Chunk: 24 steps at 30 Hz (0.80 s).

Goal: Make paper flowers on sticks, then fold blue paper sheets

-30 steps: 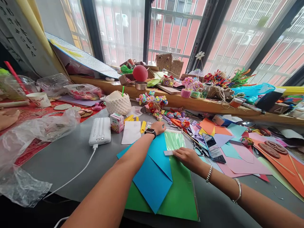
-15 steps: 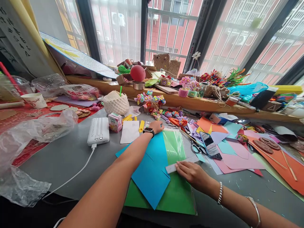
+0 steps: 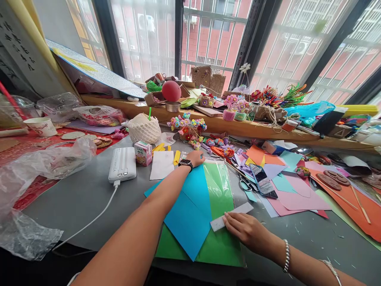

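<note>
A sheet of blue paper (image 3: 188, 216) lies slantwise over a green sheet in a clear plastic sleeve (image 3: 222, 190). At the blue paper's far end rests my left hand (image 3: 195, 158), its fingers curled and partly hidden; I cannot make out what they hold, if anything. A dark watch (image 3: 185, 162) is on that wrist. My right hand (image 3: 242, 227) grips a pale flat ruler (image 3: 218, 223) between fingers and thumb. The ruler lies aslant on the green sleeve, just right of the blue paper's edge. A thin line crosses the blue paper near its middle.
Scissors (image 3: 245, 184) and a phone (image 3: 263, 180) lie right of the sleeve, beside scattered coloured paper (image 3: 300, 192). To the left are a white power bank (image 3: 122, 163) with a cable, a small drink carton (image 3: 143, 153) and a coconut (image 3: 144, 129). Craft items crowd the wooden ledge (image 3: 133, 114).
My right hand and the ruler have moved right and slightly nearer to me, off the blue paper's edge onto the green sleeve. My left hand has stayed in place.
</note>
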Each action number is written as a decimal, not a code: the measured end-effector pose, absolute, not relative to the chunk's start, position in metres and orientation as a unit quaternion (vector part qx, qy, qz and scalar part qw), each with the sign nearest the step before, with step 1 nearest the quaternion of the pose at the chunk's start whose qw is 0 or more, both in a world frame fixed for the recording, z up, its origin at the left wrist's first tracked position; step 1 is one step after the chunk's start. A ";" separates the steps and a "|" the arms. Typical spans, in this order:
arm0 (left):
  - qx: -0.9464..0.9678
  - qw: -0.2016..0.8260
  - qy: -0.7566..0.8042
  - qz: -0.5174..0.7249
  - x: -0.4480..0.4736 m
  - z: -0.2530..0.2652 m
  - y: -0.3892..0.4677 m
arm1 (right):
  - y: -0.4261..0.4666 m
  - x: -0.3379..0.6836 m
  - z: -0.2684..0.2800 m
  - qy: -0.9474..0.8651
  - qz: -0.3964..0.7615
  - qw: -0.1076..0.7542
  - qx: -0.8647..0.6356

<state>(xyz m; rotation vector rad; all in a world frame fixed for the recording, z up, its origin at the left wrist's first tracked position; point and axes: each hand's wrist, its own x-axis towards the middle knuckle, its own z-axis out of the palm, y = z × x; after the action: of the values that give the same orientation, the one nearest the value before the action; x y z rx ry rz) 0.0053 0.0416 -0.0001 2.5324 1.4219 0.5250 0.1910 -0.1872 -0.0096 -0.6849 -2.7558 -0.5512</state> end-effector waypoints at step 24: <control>0.951 0.020 0.288 0.112 -0.013 -0.012 -0.087 | -0.113 0.191 0.027 -0.803 -0.062 0.164 -0.569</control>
<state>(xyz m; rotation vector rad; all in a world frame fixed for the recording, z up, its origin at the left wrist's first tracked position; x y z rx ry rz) -0.0130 -0.0869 -0.0117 2.9488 0.8946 0.3483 0.1912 -0.1132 0.0269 -1.6226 -2.2900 -0.1761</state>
